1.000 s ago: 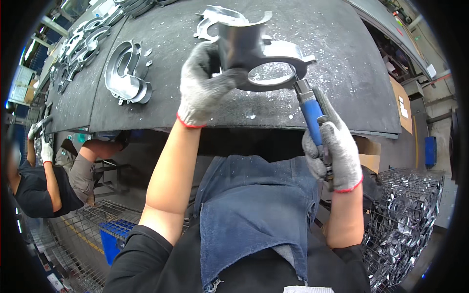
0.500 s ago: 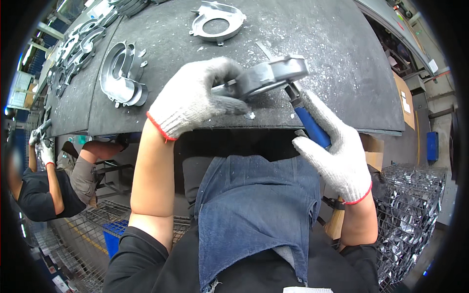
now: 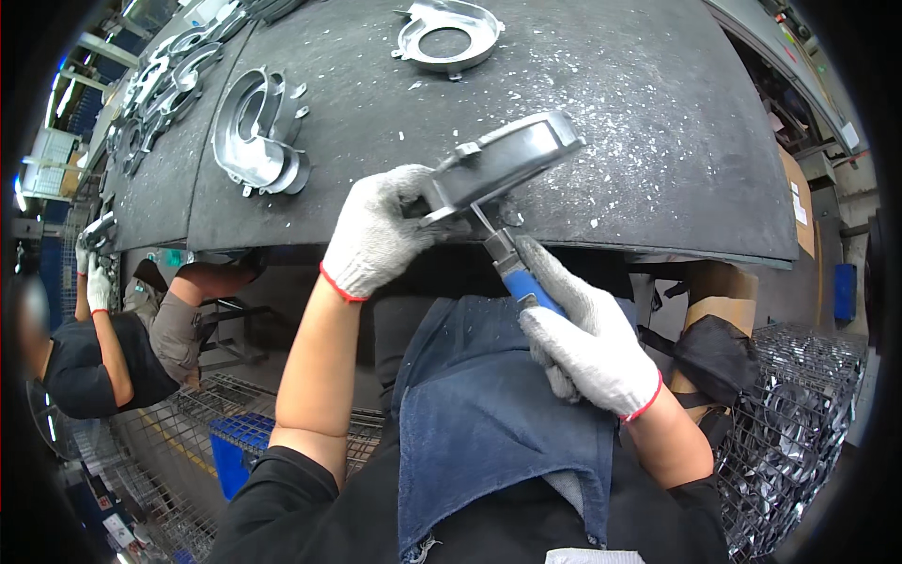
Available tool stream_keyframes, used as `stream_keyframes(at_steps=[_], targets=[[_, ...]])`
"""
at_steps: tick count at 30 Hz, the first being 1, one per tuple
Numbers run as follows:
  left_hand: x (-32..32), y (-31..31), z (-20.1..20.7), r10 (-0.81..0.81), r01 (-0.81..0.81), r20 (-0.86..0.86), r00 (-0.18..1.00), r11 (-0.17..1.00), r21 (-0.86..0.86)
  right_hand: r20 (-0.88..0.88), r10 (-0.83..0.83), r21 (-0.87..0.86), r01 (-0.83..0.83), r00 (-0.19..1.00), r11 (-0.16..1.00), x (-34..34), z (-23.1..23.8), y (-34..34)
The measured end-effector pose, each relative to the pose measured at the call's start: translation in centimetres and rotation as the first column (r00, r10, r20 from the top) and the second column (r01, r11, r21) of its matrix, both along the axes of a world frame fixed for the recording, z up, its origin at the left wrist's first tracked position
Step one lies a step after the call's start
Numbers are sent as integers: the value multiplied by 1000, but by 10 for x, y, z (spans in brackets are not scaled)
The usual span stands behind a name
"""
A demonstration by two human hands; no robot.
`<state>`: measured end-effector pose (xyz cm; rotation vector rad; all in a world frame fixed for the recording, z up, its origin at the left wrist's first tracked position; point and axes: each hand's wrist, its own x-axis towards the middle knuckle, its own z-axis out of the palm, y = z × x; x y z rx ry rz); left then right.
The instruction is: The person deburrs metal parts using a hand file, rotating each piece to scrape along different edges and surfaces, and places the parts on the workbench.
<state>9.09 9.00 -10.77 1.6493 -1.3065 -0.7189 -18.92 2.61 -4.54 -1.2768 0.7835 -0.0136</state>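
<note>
My left hand, in a white knit glove with a red cuff, grips one end of a curved grey metal casting. The casting is tilted above the front edge of the dark table. In my gloved right hand is a blue-handled scraper, its fingers wrapped round the grip. The scraper's thin blade reaches up to the underside of the casting, near my left fingers; the exact contact is hard to make out.
Another curved casting lies on the left of the dark table, and a ring-shaped one at the back. Metal flakes litter the surface. A wire cage of scrap stands at right. At far left a co-worker handles a part.
The scraper has swung left and down, from the casting's right side to beneath its left part. My right hand moved down-left with it. The casting has turned in my left hand.
</note>
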Motion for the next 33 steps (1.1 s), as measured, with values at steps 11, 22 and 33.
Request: stream_keyframes(at_steps=[11, 22, 33], targets=[[-38, 16, -52, -333, -44, -721, 608, 893, -449, 406, -416, 899, -274, 814, 340, 0, -10, 68], [0, 32, -75, -642, -83, -733, 226, 737, -671, 61, 14, 97, -20, 998, 995, 1, 30, 68], [53, 27, 33, 588, -576, -181, 788, 601, -555, 393, -88, 589, -177, 915, 788, -31, -48, 17]])
